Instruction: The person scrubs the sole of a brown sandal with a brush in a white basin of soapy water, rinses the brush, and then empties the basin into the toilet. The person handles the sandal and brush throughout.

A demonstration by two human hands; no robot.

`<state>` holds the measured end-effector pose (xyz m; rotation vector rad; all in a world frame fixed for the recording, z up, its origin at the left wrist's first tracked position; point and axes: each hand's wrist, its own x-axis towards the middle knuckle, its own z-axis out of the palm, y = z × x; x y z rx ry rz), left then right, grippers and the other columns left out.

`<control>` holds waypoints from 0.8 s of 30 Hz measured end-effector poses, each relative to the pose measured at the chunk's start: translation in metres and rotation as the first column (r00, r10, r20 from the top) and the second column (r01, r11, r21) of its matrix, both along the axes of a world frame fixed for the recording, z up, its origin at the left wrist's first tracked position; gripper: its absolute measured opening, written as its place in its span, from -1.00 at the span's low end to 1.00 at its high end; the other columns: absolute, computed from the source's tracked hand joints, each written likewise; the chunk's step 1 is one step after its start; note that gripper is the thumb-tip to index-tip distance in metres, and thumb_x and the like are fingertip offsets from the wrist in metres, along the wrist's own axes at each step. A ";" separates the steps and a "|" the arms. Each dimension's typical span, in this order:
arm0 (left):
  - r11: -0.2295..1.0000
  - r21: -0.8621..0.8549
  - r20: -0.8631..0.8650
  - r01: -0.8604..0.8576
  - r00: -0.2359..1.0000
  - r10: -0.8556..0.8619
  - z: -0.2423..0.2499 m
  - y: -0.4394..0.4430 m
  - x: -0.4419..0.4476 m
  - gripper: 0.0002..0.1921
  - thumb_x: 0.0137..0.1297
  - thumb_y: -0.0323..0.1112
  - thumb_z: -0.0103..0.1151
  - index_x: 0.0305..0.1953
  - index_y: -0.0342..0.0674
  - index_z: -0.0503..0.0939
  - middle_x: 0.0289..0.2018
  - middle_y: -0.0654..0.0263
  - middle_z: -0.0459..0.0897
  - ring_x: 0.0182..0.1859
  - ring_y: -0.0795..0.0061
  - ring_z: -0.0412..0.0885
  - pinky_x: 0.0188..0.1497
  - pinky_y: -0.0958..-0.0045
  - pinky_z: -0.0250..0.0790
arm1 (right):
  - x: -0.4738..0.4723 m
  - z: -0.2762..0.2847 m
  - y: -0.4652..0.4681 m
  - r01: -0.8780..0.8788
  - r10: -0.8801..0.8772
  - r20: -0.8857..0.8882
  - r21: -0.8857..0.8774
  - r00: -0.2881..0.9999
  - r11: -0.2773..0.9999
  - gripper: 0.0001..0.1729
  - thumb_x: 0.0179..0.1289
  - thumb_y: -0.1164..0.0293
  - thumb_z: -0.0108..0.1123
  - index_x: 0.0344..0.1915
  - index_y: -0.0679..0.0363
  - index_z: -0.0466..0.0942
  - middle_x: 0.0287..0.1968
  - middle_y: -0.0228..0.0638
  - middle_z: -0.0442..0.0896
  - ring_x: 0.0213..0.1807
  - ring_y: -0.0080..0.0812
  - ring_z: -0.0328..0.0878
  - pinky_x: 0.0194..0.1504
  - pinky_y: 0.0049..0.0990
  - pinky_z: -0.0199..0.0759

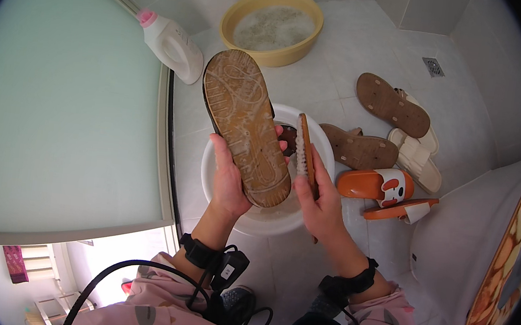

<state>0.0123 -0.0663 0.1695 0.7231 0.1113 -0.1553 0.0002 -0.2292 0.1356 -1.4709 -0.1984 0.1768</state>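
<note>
My left hand [231, 183] grips a sandal [250, 127] from below and behind, its tan sole turned up towards me. Whitish suds streak the sole's grooves. In my right hand [320, 208] is a wooden scrubbing brush [308, 153], held upright beside the sole with its pale bristles facing left towards it. A small gap shows between bristles and sole. Beneath both hands stands a white basin [326, 131] with cloudy water. A dark brown shoe part [287, 141] shows inside it, mostly hidden by the sandal and my fingers.
A yellow tub [301, 59] of sudsy water stands at the back, near a white detergent bottle [172, 49]. Brown sandals [387, 105], cream slippers [417, 163] and orange slippers [359, 183] lie right of the basin. A toilet [456, 223] is at far right, a frosted glass door [69, 107] at left.
</note>
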 end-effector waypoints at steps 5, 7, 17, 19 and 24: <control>0.975 0.208 -0.118 -0.075 0.988 0.102 -0.002 -0.009 -0.006 -0.16 0.36 0.40 -0.52 0.32 -0.24 0.19 0.16 0.16 0.45 0.11 0.31 0.47 0.18 0.21 0.36 | 0.019 0.010 0.008 0.269 -0.006 0.460 -0.509 0.888 0.818 -0.41 0.39 0.34 0.01 0.38 0.13 0.19 -0.20 -0.09 0.51 -0.36 -0.07 0.56 -0.32 -0.30 0.49; 0.965 0.242 -0.148 -0.105 0.979 0.144 -0.004 -0.009 -0.006 -0.16 0.36 0.40 -0.49 0.33 -0.25 0.19 0.18 0.15 0.43 0.14 0.30 0.45 0.21 0.22 0.34 | 0.008 0.009 0.018 0.285 0.006 0.444 -0.586 0.896 0.758 -0.38 0.34 0.31 0.07 0.38 0.00 0.22 -0.37 -0.14 0.41 -0.48 -0.08 0.49 -0.46 -0.19 0.44; 0.975 0.207 -0.120 -0.082 0.987 0.108 -0.007 0.000 -0.004 -0.19 0.38 0.37 -0.49 0.32 -0.22 0.20 0.21 0.16 0.42 0.23 0.25 0.41 0.26 0.22 0.30 | 0.002 0.012 0.029 0.324 -0.006 0.459 -0.618 0.888 0.717 -0.42 0.36 0.28 0.05 0.35 0.01 0.25 -0.41 -0.12 0.43 -0.54 -0.05 0.46 -0.52 -0.16 0.41; 0.956 0.266 -0.110 -0.126 0.981 0.160 -0.006 0.001 -0.004 -0.21 0.39 0.35 -0.49 0.33 -0.21 0.19 0.20 0.15 0.42 0.21 0.24 0.42 0.26 0.22 0.29 | 0.004 0.020 0.030 0.322 -0.008 0.482 -0.573 0.876 0.753 -0.44 0.37 0.28 0.04 0.35 0.02 0.26 -0.43 -0.12 0.43 -0.55 -0.04 0.46 -0.51 -0.15 0.43; 0.984 0.133 -0.056 -0.121 0.990 0.130 -0.005 0.009 -0.004 -0.23 0.42 0.32 -0.52 0.33 -0.24 0.19 0.19 0.11 0.43 0.22 0.23 0.42 0.27 0.23 0.28 | -0.030 0.019 0.022 0.044 0.186 0.306 -0.614 0.934 0.788 -0.37 0.34 0.33 0.07 0.39 0.00 0.19 -0.41 -0.11 0.46 -0.53 -0.02 0.49 -0.48 -0.15 0.43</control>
